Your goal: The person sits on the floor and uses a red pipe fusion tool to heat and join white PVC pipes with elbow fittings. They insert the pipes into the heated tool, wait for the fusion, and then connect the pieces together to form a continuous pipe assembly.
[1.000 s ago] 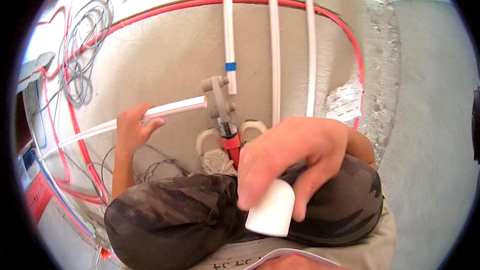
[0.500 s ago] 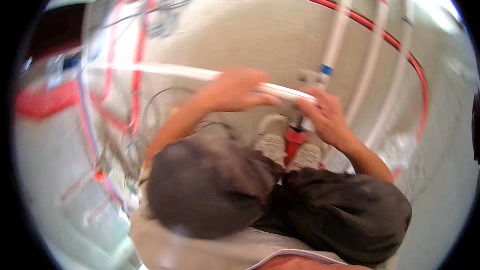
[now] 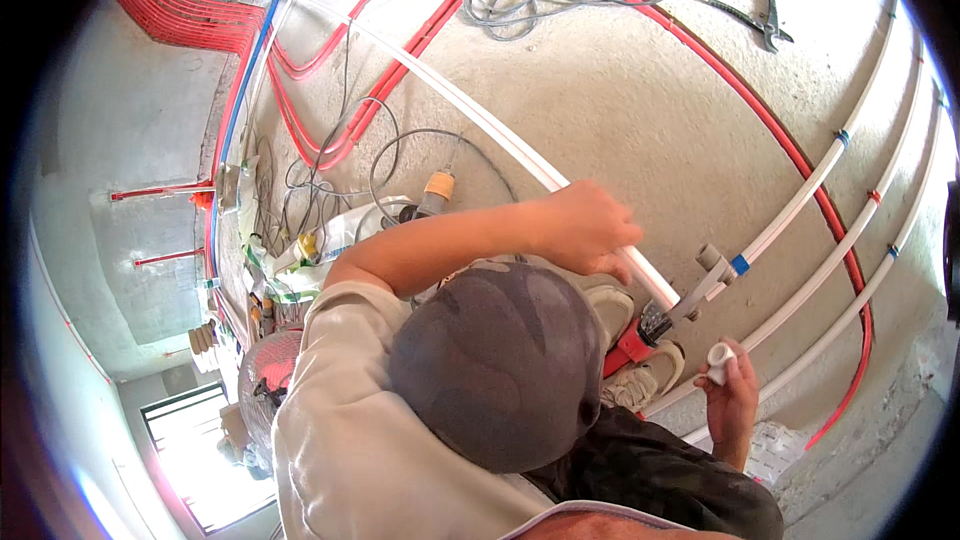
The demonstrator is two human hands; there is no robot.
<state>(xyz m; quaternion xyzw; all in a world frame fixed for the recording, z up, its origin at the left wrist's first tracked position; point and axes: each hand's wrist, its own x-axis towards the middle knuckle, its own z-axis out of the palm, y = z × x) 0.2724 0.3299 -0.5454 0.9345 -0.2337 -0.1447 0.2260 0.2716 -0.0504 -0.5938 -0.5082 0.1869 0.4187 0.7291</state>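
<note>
Long white pipe (image 3: pixel 480 125); small white fitting (image 3: pixel 719 355)

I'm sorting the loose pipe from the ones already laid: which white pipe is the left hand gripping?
The long white pipe running diagonally from upper left. The left hand grips it beside the grey tool. The three clipped white pipes on the right lie untouched.

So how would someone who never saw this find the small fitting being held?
Start at the three white pipes running over the concrete floor on the right. Just below them, the right hand pinches a small white fitting: short, stubby and loose, unlike the long fixed pipes.
</note>
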